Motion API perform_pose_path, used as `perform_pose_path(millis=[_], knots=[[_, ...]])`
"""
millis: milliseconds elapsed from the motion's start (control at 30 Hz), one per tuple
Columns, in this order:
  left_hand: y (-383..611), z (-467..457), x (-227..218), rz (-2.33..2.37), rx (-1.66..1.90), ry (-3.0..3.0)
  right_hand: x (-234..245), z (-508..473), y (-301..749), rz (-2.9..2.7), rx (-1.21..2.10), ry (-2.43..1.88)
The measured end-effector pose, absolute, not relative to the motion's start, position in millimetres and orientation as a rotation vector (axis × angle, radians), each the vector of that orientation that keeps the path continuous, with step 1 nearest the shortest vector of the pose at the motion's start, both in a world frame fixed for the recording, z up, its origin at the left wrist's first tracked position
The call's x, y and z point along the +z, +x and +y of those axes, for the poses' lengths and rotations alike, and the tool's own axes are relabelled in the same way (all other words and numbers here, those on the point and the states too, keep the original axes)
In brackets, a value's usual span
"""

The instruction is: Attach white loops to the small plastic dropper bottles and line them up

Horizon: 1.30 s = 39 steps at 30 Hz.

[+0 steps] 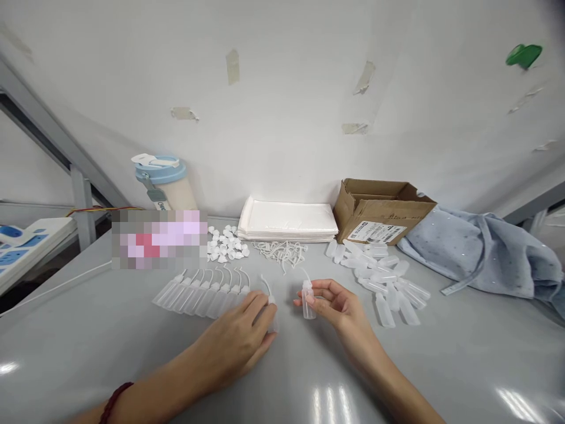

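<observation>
On the table point(88, 330), my right hand point(338, 300) pinches a clear, needle-tipped bottle point(308, 301) upright; my left hand point(238, 341) closes on a second bottle point(272, 302).

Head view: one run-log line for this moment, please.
left hand: grips small clear plastic bottle at end of bottle row | right hand: holds second clear plastic bottle upright

White taped wall point(286, 106); glossy grey table point(88, 341).

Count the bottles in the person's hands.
2. Left bottle lies under the left hand; right bottle is upright in the right hand. Palms could hide more.
</observation>
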<state>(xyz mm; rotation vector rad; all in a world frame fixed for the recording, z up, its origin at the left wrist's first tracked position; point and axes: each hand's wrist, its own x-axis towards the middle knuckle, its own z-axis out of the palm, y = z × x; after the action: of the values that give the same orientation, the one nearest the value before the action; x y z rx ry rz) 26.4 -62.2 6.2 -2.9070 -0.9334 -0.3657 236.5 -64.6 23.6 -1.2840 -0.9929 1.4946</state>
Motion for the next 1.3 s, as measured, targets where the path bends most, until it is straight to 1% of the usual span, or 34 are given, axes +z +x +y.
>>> perform_pose_path(millis=[133, 433, 767, 1300], knots=[[26, -63, 5, -0.859, -0.375, -2.842, 24, -64, 236, -1.005, 1.504, -1.282], [22, -64, 7, -0.893, -0.413, -2.767, 20, -66, 236, -1.037, 1.511, -1.281], [15, -60, 7, -1.091, -0.589, -2.913, 22, -67, 232, -1.037, 1.555, -1.262], [4, -39, 14, -1.051, -0.483, -3.067, 14, -69, 226, -1.042, 1.601, -1.246]])
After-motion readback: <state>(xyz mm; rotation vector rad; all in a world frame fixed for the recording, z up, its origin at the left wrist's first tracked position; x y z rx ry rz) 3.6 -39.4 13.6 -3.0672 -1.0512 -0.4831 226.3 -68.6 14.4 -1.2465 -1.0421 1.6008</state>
